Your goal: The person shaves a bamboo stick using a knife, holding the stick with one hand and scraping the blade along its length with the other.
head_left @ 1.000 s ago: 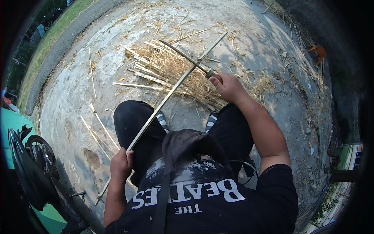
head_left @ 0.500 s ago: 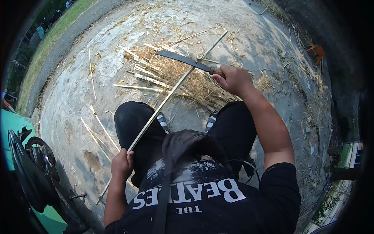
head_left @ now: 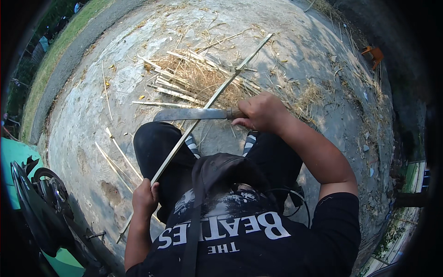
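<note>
My left hand is closed round a long, thin bamboo strip near its lower end. The strip slants up and to the right, past my left knee and over a pile of shavings. In my right hand is the wooden handle of a machete. Its broad metal blade points left and lies across the strip, just above my knees. Beneath the strip's upper part is a heap of fine curled shavings, with several split bamboo pieces in it.
More bamboo strips lie on the concrete ground left of my left leg. A parked motorcycle stands at the lower left. An orange object sits at the far right, and a grass strip runs along the far left.
The machete has moved down along the strip toward me, from above the shavings to near my knees, and its blade has turned more level. My left hand keeps its grip in nearly the same place.
</note>
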Demonstrator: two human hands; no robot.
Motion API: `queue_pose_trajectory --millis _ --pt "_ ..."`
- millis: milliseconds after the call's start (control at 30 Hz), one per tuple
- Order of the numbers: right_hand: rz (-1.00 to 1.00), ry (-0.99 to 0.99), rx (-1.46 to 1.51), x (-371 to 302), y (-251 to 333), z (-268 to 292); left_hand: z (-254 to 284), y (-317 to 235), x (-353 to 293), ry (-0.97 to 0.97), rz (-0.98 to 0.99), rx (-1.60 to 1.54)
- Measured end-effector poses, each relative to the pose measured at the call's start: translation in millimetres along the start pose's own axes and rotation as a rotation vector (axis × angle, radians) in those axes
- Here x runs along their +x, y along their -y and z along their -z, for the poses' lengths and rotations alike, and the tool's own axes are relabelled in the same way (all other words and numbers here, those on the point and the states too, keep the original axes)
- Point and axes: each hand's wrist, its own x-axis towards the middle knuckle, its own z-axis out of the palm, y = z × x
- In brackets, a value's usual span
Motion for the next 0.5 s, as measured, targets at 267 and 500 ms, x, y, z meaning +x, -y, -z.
queue_pose_trajectory --millis 267,500 --pt "-0.294 -0.037 -0.137 4 -61 3 -5 3 1 0.020 0.026 0.049" --pt "-0.573 0.014 0.101 -4 -26 -6 1 3 -2 0.022 0.013 0.002"
